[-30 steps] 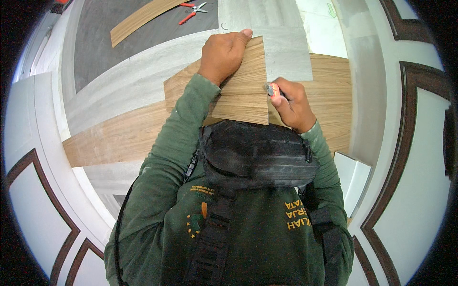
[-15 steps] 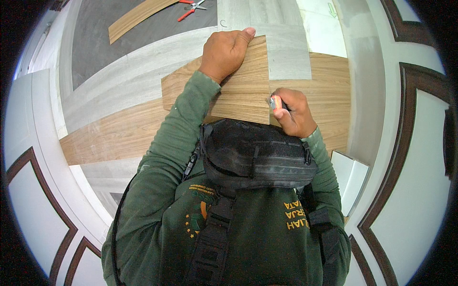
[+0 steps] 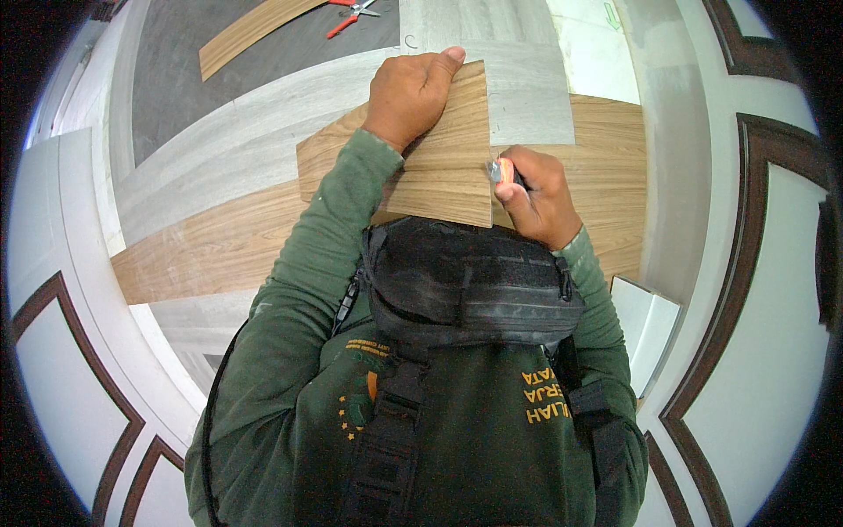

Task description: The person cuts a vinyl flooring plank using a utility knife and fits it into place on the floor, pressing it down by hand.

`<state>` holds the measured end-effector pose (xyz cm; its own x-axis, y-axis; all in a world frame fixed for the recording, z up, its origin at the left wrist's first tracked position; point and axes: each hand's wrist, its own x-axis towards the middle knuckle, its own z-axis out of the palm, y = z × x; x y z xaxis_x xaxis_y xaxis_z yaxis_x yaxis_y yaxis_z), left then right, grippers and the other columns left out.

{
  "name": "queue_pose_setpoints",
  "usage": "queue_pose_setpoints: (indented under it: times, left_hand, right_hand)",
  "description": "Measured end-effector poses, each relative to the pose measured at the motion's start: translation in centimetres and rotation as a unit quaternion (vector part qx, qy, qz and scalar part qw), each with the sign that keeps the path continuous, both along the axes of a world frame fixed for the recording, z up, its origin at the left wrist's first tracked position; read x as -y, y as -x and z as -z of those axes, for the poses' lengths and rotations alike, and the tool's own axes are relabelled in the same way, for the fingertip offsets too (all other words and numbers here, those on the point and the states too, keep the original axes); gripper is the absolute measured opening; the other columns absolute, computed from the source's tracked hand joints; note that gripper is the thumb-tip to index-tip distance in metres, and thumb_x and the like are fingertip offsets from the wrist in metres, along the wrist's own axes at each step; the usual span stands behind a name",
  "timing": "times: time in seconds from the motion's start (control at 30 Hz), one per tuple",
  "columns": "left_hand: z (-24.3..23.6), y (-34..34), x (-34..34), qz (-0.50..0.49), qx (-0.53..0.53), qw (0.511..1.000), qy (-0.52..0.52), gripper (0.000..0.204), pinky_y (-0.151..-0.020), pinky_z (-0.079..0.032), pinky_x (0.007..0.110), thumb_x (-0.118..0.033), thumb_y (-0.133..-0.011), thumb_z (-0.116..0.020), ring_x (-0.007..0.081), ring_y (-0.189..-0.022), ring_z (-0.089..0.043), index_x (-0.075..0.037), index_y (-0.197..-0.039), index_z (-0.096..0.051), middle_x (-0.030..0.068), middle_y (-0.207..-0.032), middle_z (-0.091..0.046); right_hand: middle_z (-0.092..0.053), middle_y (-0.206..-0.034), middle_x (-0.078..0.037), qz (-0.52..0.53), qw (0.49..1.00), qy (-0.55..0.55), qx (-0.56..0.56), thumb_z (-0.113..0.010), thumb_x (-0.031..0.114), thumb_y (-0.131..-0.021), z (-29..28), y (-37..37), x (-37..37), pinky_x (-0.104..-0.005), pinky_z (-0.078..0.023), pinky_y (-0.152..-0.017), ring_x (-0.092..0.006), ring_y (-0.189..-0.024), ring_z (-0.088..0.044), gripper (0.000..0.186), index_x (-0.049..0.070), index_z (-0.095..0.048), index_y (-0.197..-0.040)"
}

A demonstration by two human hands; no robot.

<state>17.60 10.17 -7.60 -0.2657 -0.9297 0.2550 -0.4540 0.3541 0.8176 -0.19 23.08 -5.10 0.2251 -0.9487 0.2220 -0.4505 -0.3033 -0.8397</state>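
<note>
A wood-look floor plank [image 3: 443, 171] is held up in front of me, over the floor. My left hand [image 3: 409, 98] is closed on its far edge, with the thumb pointing up near the far right corner and the other fingers hidden. In my right hand [image 3: 546, 195] is a cutter knife [image 3: 504, 172] with an orange and grey body. Its front end meets the plank's straight right edge, around the middle; the blade is too small to make out clearly.
Grey planks [image 3: 527, 110] and wood-look planks [image 3: 228, 233] cover the floor. Red-handled snips [image 3: 349, 18] lie on the dark floor [image 3: 237, 88] at the far left beside another wood-look strip [image 3: 255, 35]. A black bag [image 3: 474, 281] hangs at my chest. White panelled surfaces [image 3: 781, 255] stand on both sides.
My right hand and the knife have moved slightly farther from me and to the left along the plank's right edge. The plank and my left hand have shifted a little left.
</note>
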Motion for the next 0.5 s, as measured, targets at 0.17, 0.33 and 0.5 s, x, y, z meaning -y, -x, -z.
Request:
queue_pose_setpoints:
  times: [0.17, 0.33, 0.5]
  left_hand:
    - [-0.6, 0.2, -0.5, 0.02, 0.008, 0.999, -0.04, 0.054, -0.057, -0.046, 0.046, -0.044, -0.097, -0.047, 0.0393, -0.06, -0.06, -0.003, -0.068, -0.067, 0.02, -0.063, -0.062]
    - [-0.7, 0.5, -0.2, 0.02, 0.014, 0.998, -0.052, 0.052, -0.057, -0.046, 0.045, -0.043, -0.097, -0.048, 0.0394, -0.061, -0.06, -0.003, -0.07, -0.068, 0.0197, -0.063, -0.062]
    - [-0.2, 0.6, -0.6, 0.028, -0.015, 0.999, -0.032, 0.05, -0.056, -0.043, 0.042, -0.037, -0.099, -0.049, 0.0368, -0.054, -0.054, 0.004, -0.074, -0.063, 0.025, -0.064, -0.058]
  right_hand:
    - [-0.054, -0.067, -0.016, 0.01, 0.997, -0.073, 0.037, -0.063, 0.03, -0.086, -0.3, 0.2, 0.5, -0.0384, -0.044, -0.056, -0.0334, -0.058, -0.056, 0.03, 0.001, -0.059, -0.083]
    - [-0.055, -0.069, -0.017, -0.037, 0.996, -0.069, 0.035, -0.061, 0.03, -0.087, -0.3, 1.0, -0.5, -0.0375, -0.044, -0.057, -0.033, -0.06, -0.056, 0.03, 0.0, -0.059, -0.084]
    - [-0.054, -0.069, -0.017, -0.019, 0.997, -0.063, 0.031, -0.061, 0.034, -0.088, -0.2, 0.7, -0.4, -0.038, -0.043, -0.057, -0.0335, -0.061, -0.056, 0.034, 0.0, -0.059, -0.084]
